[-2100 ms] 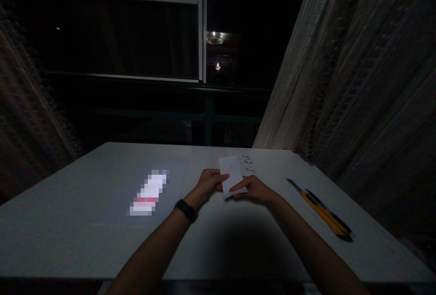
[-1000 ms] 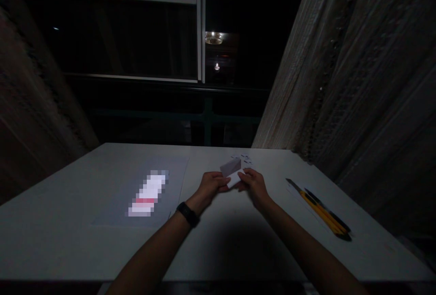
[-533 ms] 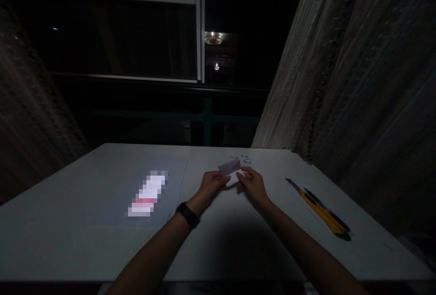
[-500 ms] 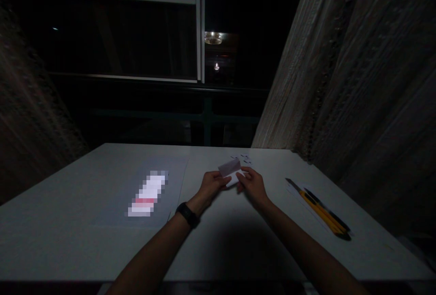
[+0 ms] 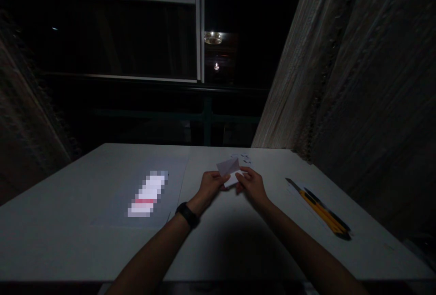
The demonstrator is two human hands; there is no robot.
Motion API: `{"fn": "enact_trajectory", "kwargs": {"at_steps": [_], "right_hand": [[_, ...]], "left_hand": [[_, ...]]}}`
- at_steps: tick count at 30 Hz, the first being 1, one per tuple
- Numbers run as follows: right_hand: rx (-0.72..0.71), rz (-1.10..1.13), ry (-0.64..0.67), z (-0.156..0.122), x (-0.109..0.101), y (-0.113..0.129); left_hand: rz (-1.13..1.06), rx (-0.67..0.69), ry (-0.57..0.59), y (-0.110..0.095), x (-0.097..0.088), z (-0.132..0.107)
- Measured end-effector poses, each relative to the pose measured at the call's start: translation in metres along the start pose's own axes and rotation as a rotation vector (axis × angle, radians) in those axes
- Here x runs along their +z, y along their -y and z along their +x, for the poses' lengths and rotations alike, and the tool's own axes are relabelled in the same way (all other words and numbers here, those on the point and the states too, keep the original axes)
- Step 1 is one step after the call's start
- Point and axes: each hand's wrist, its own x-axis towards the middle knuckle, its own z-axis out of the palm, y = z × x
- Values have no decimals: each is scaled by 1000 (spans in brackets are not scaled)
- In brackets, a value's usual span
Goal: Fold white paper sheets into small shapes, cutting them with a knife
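A small folded piece of white paper [image 5: 230,168] is held between my two hands above the middle of the table. Its upper flap stands up, greyer than the lower part. My left hand [image 5: 211,185], with a black band on the wrist, pinches its left side with the thumb on top. On the other side my right hand [image 5: 251,182] grips the lower right edge between thumb and fingers. Several small paper scraps with dark marks [image 5: 245,157] lie just beyond the hands.
A yellow utility knife [image 5: 320,211] with its blade out lies on the right beside a dark pen [image 5: 327,208]. On the left a pixelated bright rectangle [image 5: 148,195] rests on a large pale sheet [image 5: 116,208]. Curtains [image 5: 293,81] flank the white table [image 5: 51,240].
The paper's upper flap has tilted slightly and shifted a little to the left. Both hands keep almost the same place and hold.
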Motion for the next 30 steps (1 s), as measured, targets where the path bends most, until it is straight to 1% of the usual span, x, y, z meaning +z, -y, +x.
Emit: {"fn": "enact_trajectory", "kwargs": {"at_steps": [4,7,9,17,24,30], "right_hand": [[-6,-2,-24,0,0,-1],[-3,22,-54,1,0,-1],[6,38,-74,0,0,0],[6,57,-57,-3,3,2],[20,103,-23,-3,3,-1],[31,110,-32,-3,5,1]], "left_hand": [[3,-30,24,1,0,1],[-64,-70,88,0,1,0],[-111,-76,107,1,1,-1],[-140,-94,29,1,-1,-1],[-169,-120,25,0,-3,-1],[-166,-121,62,2,-6,0]]}}
